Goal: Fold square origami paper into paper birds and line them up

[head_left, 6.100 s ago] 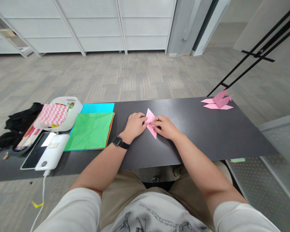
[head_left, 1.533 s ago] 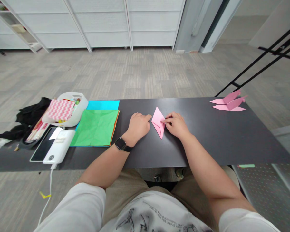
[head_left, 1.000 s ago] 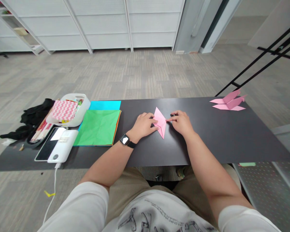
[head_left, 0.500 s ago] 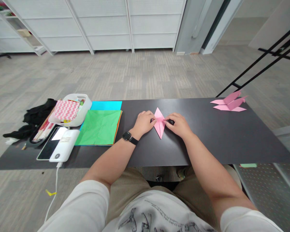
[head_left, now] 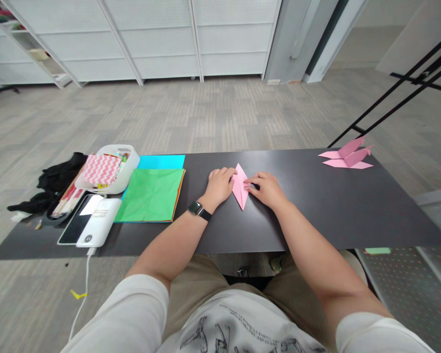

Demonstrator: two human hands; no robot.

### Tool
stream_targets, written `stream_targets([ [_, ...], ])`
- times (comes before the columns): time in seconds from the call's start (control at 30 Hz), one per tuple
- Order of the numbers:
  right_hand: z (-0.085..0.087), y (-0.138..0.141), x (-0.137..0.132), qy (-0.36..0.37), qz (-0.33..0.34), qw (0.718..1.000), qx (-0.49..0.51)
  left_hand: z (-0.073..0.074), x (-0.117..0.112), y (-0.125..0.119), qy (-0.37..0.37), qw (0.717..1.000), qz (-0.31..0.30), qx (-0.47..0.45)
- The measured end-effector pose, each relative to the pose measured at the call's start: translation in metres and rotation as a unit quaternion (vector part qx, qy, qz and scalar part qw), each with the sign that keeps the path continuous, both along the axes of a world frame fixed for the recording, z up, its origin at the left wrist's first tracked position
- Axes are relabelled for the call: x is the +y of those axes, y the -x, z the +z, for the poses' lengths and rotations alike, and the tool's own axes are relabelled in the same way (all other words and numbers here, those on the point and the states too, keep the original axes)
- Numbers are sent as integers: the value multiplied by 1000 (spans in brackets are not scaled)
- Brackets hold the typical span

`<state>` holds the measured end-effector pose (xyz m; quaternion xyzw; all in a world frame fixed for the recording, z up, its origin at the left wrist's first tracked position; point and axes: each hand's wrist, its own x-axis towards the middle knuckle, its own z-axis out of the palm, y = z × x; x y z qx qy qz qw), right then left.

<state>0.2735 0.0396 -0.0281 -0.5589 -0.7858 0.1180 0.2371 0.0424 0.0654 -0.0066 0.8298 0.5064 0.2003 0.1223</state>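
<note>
Starting from the left: a white power bank (head_left: 99, 223) and a stack of colored sheets with green paper (head_left: 150, 196) on top are parked well away from the action. Then comes the left hand (head_left: 220, 187), with a smartwatch (head_left: 195, 208) worn on its wrist. Its fingers are loosely curled, tips set against the upper left edge of the pink folded paper (head_left: 239, 193); whether that edge is actually gripped can't be told. The diamond is kinda sandwiched between both hands, its long axis pointed away from the body, far tip leaned slightly left. On its other side, the right hand (head_left: 266, 189) is laid a bit further in, thumb and forefinger placed over the right edge near mid-length; pinch or press can't be told. Far right, pink origami birds (head_left: 347, 154) are left well apart.
</note>
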Motion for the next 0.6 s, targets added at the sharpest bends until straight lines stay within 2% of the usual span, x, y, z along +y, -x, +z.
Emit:
stream_targets([
  [0.17, 0, 1, 0, 8, -6, 1000, 6, -2, 1, 1, 0, 1000, -21, 16],
  [0.43, 0, 0, 5, 12, -35, 995, 96, -4, -1, 1, -5, 1000, -24, -10],
  [0.6, 0, -4, 0, 3, -48, 997, 58, -1, -5, 0, -1, 1000, -23, -7],
])
